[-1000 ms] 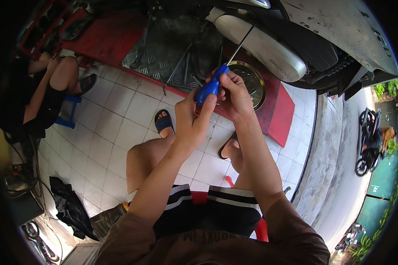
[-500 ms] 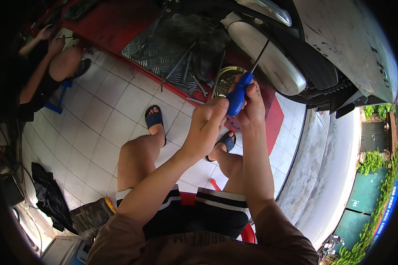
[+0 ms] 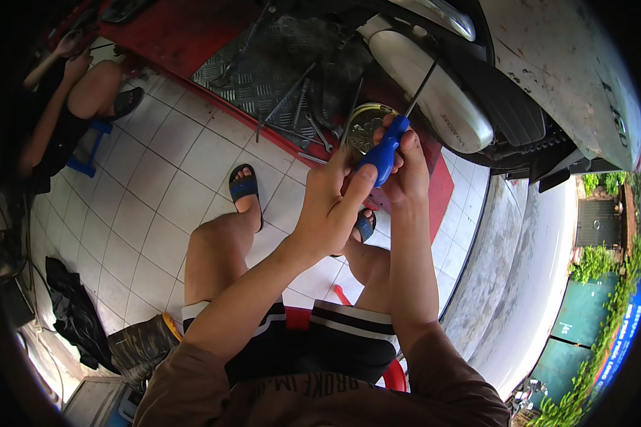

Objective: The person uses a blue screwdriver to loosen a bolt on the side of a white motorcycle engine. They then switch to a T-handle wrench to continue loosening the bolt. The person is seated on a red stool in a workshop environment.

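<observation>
A screwdriver (image 3: 383, 155) with a blue handle and a thin dark shaft is held up in front of me, its tip pointing up and to the right across the motorbike's silver side cover (image 3: 434, 99). My left hand (image 3: 331, 196) grips the butt end of the handle, thumb laid along it. Around the handle's upper part, near the shaft, the fingers of my right hand (image 3: 408, 167) are closed. Behind the hands, a round tray (image 3: 367, 121) with a yellowish rim holds small metal parts I cannot make out.
Wrenches (image 3: 319, 132) and other long tools lie on the red-edged metal platform (image 3: 228, 78). The motorbike (image 3: 548, 78) fills the upper right. At the far left, a person (image 3: 68, 107) sits by a blue stool (image 3: 91, 153). A black cloth (image 3: 75, 309) lies on the tiled floor.
My left hand has opened its grip slightly and shifted along the handle, the thumb now lying on it. The screwdriver stays nearly where it was. The view has shifted a little.
</observation>
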### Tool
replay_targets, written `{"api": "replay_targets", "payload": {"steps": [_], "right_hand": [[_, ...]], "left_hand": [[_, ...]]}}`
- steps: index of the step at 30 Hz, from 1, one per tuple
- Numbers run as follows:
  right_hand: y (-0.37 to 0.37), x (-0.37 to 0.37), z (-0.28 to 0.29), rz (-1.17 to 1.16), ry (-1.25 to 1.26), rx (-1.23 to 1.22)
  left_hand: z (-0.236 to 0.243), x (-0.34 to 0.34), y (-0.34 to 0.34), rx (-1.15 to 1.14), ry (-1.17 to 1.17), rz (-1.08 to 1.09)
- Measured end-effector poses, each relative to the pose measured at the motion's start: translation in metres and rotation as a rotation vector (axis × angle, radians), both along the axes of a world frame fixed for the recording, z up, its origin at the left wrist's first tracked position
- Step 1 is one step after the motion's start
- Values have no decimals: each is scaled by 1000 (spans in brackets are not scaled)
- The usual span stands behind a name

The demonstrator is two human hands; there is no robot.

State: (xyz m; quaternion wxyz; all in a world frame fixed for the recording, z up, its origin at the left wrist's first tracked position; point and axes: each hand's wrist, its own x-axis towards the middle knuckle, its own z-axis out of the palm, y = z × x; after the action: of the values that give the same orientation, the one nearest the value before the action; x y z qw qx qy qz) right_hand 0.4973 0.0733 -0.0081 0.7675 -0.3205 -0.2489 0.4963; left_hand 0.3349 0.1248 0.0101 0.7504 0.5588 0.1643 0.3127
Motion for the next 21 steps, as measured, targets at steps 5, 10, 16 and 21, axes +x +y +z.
{"api": "replay_targets", "payload": {"steps": [5,10,16,21], "right_hand": [[7,-7,6,1,106,92],[5,-2,1,-54,-17,-12],[9,-10,6,60,166,130],[7,-3,0,12,24,26]], "left_hand": [[9,-2,-4,121,17,-19],[-2,0,-8,-124,73,-23],[0,-2,1,267,60,51],[2,-1,-5,37,49,73]]}}
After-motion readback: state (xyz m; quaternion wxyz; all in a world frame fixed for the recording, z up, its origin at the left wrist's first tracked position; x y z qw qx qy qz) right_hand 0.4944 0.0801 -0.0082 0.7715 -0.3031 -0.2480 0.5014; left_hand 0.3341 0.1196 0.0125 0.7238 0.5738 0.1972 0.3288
